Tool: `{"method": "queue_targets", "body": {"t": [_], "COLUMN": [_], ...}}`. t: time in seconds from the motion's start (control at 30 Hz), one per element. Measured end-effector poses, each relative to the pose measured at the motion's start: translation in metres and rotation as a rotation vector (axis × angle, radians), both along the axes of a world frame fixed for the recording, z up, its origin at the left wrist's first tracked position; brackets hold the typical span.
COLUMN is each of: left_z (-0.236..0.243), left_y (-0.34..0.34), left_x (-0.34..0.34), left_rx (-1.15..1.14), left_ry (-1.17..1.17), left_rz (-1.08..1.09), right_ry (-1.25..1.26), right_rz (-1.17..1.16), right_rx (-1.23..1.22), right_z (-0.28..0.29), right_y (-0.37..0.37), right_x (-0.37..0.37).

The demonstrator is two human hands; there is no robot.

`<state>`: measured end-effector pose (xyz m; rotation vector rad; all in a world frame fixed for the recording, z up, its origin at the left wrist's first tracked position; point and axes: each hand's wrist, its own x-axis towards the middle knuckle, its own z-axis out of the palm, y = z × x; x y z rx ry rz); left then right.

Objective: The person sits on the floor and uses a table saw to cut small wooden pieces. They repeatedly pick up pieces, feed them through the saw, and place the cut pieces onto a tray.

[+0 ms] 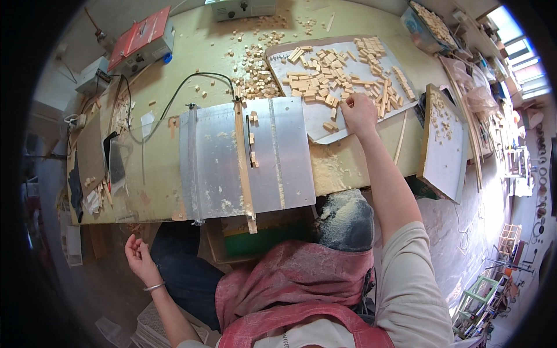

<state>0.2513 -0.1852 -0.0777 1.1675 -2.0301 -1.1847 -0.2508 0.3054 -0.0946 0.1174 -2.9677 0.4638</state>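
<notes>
My right hand (358,113) reaches over a white board (318,129) that carries many small wooden blocks (331,72). Its fingers are closed at the near side of the pile; whatever they grip is hidden beneath them. A wooden stick (383,98) lies just right of this hand. My left hand (141,258) hangs off the table's front edge at the left, loosely curled with fingers apart and nothing in it. Between the hands is a metal plate (294,156) with a dark slot and a wooden bar (241,148) across it. Small wood pieces (253,138) line the slot.
Loose offcuts (258,72) are heaped behind the plate. Sawdust (331,168) covers the table's front edge. A framed board (445,145) leans at the right, and a tub of blocks (432,26) stands behind it. A red box (141,40) and a black cable (174,95) are at the left.
</notes>
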Motion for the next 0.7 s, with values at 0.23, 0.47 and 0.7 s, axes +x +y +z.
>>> {"method": "queue_targets", "body": {"t": [0.23, 0.47, 0.7], "left_z": [0.0, -0.004, -0.009], "left_y": [0.0, -0.002, -0.007], "left_x": [0.0, 0.004, 0.007], "left_rx": [-0.004, -0.023, -0.033], "left_ry": [-0.006, -0.018, -0.022], "left_rz": [0.003, -0.006, -0.019], "right_ry": [-0.098, -0.178, -0.211], "right_rz": [0.183, 0.212, 0.015], "right_rx": [0.185, 0.11, 0.057], "right_z": [0.023, 0.028, 0.021], "right_y": [-0.007, 0.001, -0.005], "right_x": [0.007, 0.011, 0.011]}}
